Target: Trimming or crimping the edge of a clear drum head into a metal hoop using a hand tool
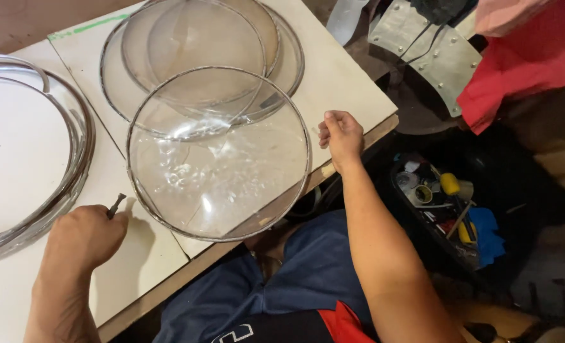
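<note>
A clear round disc with a metal rim (219,155) lies on the white tabletop (340,76), overlapping other similar rimmed discs (200,44) behind it. My left hand (82,238) is closed around a small dark metal tool whose tip (116,204) pokes out, just left of the front disc's rim. My right hand (341,134) rests as a loose fist on the table near its right edge, just beside the disc's rim, with nothing visible in it.
Several loose metal hoops (73,159) are stacked at the left on a white board. On the floor at right sits a black box of tools (444,209); red cloth (524,63) and a curved metal plate (435,47) lie beyond.
</note>
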